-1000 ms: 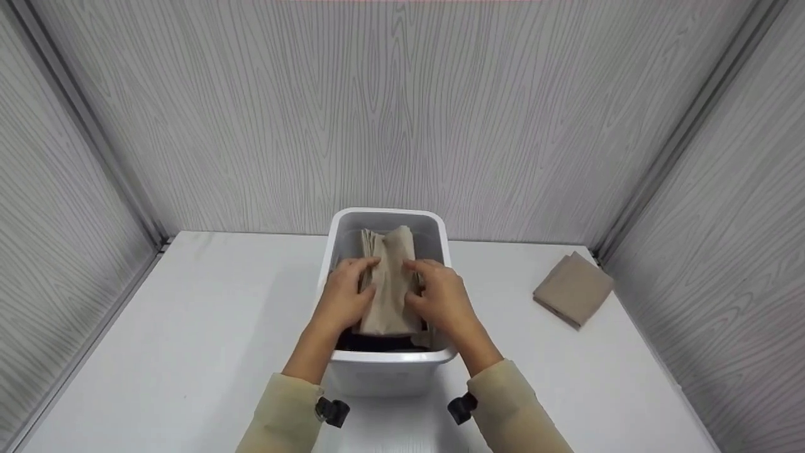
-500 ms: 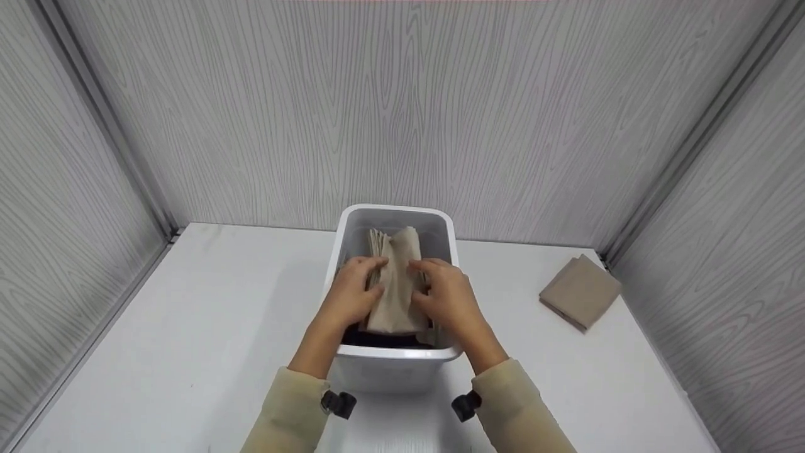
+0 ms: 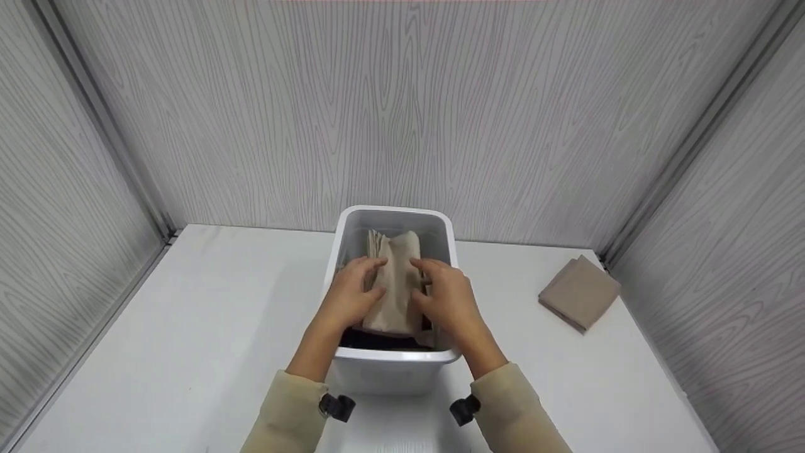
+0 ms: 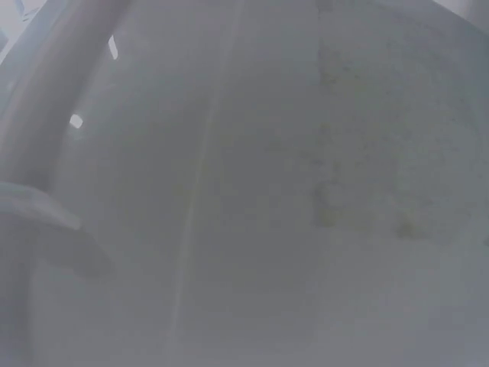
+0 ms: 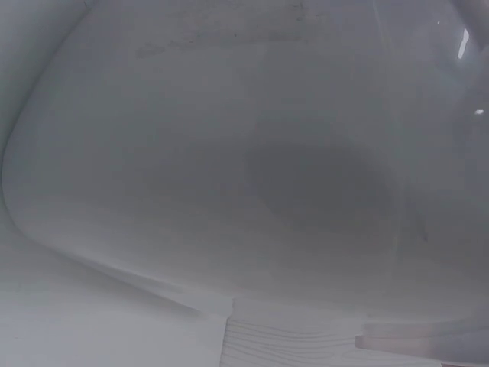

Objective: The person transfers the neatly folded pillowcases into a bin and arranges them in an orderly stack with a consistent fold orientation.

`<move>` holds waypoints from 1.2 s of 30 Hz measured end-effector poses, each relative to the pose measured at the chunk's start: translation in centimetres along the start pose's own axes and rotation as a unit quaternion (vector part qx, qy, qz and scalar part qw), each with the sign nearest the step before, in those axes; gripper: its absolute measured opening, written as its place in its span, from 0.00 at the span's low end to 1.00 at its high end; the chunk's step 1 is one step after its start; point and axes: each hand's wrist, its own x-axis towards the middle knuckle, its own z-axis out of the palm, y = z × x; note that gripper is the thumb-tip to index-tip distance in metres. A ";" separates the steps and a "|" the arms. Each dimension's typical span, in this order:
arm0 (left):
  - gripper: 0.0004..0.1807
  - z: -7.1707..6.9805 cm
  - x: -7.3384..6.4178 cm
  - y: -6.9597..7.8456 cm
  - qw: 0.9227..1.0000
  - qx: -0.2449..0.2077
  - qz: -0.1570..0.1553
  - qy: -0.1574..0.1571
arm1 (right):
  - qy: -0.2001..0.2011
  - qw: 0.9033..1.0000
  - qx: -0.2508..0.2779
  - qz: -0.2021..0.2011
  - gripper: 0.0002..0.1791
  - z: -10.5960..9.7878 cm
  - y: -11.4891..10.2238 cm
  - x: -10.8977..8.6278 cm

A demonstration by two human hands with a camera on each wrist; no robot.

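A folded beige cloth (image 3: 397, 289) lies lengthwise inside a white plastic bin (image 3: 399, 355), its layered folds showing at the far left end. At its left side is my left hand (image 3: 353, 292), thumb and forefinger spread and resting on the cloth's edge. My right hand (image 3: 446, 296) mirrors it, with thumb and fingertip on the right edge. Other fingers are largely hidden behind the hands. Dark fabric (image 3: 380, 340) shows beneath the cloth's near end. Both wrist views look onto the bin's outer wall (image 4: 252, 183) and show neither hand's grip.
A folded brown cloth (image 3: 580, 294) lies on the white table (image 3: 201, 327) at the right, near the side wall. Grey wood-patterned panels (image 3: 402, 113) enclose the back and sides. The bin stands close to the back panel.
The beige cloth sits very slightly lower in the bin than half a second ago. Both hands keep nearly the same place beside it. The head view has shifted a little.
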 end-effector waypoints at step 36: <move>0.25 0.5 0.1 -0.3 1.000 -0.009 0.005 -0.014 | 0.029 0.998 0.051 0.000 0.23 0.0 0.3 -0.5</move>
